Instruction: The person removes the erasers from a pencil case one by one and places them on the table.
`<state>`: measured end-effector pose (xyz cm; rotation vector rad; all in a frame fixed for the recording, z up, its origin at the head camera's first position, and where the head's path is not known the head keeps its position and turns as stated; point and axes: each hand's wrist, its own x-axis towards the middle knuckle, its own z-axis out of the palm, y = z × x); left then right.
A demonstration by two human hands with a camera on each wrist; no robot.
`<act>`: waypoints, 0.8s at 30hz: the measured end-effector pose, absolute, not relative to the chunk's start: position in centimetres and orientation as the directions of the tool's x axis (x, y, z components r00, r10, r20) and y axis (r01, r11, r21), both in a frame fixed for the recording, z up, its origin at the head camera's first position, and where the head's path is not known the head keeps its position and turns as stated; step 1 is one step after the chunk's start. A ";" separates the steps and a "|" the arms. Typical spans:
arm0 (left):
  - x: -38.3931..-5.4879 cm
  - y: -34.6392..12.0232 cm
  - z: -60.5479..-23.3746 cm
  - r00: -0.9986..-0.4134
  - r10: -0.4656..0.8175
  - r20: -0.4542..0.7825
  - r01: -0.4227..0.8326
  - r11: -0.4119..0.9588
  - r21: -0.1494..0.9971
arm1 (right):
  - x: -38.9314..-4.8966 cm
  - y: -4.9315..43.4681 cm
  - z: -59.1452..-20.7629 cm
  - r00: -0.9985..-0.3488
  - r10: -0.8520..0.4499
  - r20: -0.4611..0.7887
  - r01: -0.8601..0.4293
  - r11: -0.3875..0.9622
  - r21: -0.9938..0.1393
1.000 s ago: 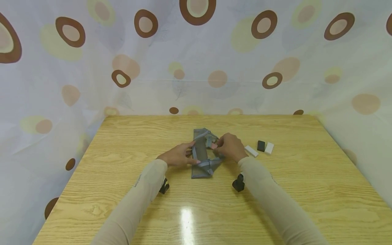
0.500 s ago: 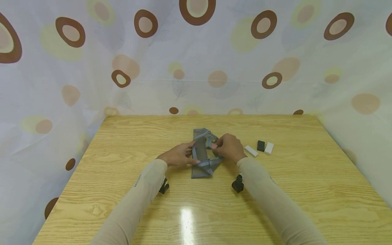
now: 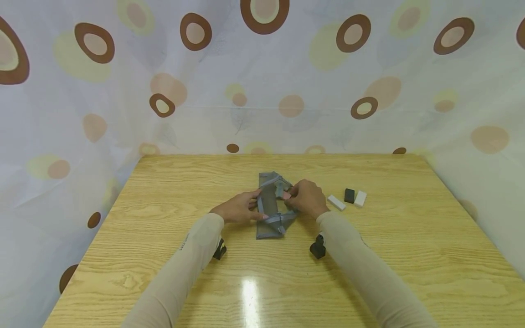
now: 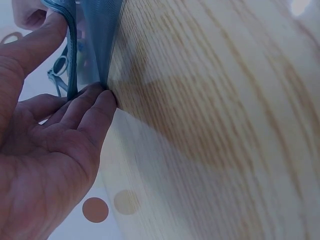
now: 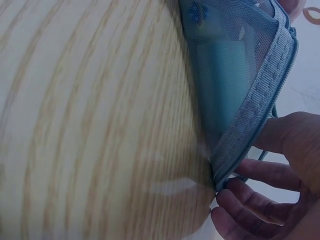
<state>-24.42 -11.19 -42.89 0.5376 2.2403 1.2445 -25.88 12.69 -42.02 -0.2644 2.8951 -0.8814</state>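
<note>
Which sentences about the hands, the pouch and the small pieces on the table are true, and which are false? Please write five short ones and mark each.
1. The left hand and the right hand both touch the mesh pouch. True.
2. The mesh pouch is zipped shut. False: its opening gapes between the hands.
3. In the right wrist view, a turquoise item shows through the mesh. True.
4. A black piece lies between two white pieces. True.
5. The black piece lies left of the left hand. False: it lies right of the right hand.

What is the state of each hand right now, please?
Left hand: holding the mesh pouch.
Right hand: at the pouch's edge; its grip cannot be told.
</note>
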 end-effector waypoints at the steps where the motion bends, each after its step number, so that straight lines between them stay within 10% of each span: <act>1: -24.4 -11.2 -42.9 -0.788 0.564 -0.246 0.090 0.501 0.861 | -25.9 12.7 -42.1 -0.979 -0.198 -0.046 -0.138 0.816 -0.562; 24: -24.1 -11.1 -42.5 -0.789 0.561 -0.251 0.087 0.506 0.858 | -26.0 12.6 -42.5 -0.981 -0.193 -0.031 -0.143 0.820 -0.555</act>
